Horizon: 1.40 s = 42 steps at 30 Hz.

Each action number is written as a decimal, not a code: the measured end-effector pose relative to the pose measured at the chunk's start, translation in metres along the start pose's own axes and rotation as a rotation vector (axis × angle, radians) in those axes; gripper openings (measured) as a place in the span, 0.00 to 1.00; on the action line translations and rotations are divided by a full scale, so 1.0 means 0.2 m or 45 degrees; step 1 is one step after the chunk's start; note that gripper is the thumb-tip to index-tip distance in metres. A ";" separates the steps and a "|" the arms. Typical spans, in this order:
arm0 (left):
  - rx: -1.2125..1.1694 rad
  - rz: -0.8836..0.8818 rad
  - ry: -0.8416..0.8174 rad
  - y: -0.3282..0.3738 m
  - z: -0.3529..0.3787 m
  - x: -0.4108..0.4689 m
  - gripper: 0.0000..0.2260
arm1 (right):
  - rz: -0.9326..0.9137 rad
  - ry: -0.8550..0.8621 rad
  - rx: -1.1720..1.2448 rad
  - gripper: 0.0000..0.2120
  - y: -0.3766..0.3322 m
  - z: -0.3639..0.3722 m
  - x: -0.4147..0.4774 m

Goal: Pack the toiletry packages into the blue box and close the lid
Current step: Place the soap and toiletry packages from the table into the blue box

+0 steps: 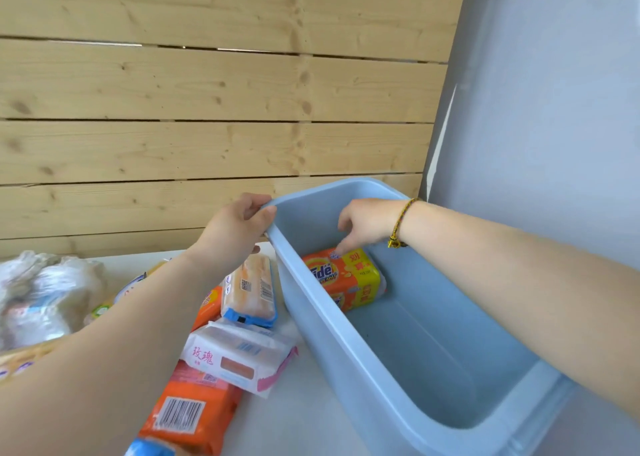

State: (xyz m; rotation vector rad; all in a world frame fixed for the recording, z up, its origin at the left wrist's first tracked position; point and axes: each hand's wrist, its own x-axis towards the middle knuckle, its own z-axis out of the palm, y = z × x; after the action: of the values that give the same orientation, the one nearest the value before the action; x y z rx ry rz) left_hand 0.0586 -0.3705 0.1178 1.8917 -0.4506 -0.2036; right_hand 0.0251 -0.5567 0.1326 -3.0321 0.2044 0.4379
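The open blue box (349,358) stands on the white table at the right. My left hand (239,229) grips its far left rim corner. My right hand (367,223) reaches down inside the box, fingers apart, fingertips just touching an orange and yellow Tide soap package (349,279) lying at the far end of the box floor. Left of the box lie more packages: a blue-edged soap pack (251,289), a white and pink pack (239,358), an orange pack with a barcode (190,410). No lid is identifiable.
A wooden plank wall (207,109) rises behind the table. A grey-white panel (554,109) stands to the right of the box. Crumpled white plastic bags (41,293) lie at the far left, with further packages partly hidden under my left forearm.
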 end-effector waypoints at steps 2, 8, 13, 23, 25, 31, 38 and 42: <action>-0.015 0.005 0.002 0.00 0.00 0.00 0.07 | 0.151 -0.341 -0.067 0.30 0.03 -0.01 -0.05; -0.038 0.005 0.012 -0.02 0.01 0.02 0.06 | 0.013 -0.292 -0.195 0.10 -0.04 0.10 -0.04; -0.059 0.013 0.018 -0.04 0.03 0.03 0.05 | -0.023 -0.181 -0.148 0.18 -0.02 0.13 -0.03; 0.436 0.085 0.149 0.02 0.05 0.00 0.16 | 0.086 -0.186 -0.083 0.24 -0.06 -0.07 -0.11; 0.487 0.063 0.174 0.04 0.04 -0.03 0.17 | 0.105 -0.102 0.029 0.27 -0.06 -0.12 -0.19; 0.458 0.032 0.049 0.07 -0.17 -0.23 0.13 | 0.038 -0.009 0.228 0.18 -0.10 -0.18 -0.40; 0.587 0.091 0.232 -0.05 -0.59 -0.75 0.08 | -0.114 0.282 0.323 0.06 -0.35 -0.20 -0.54; 0.752 -0.039 0.462 -0.24 -0.73 -1.05 0.09 | -0.251 0.361 0.394 0.05 -0.59 -0.20 -0.58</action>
State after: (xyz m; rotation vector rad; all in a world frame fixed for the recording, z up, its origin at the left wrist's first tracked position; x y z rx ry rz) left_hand -0.0717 -0.1450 0.1108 2.4485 -0.2450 0.2838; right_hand -0.0568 -0.4292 0.2109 -2.7578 -0.0134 -0.0383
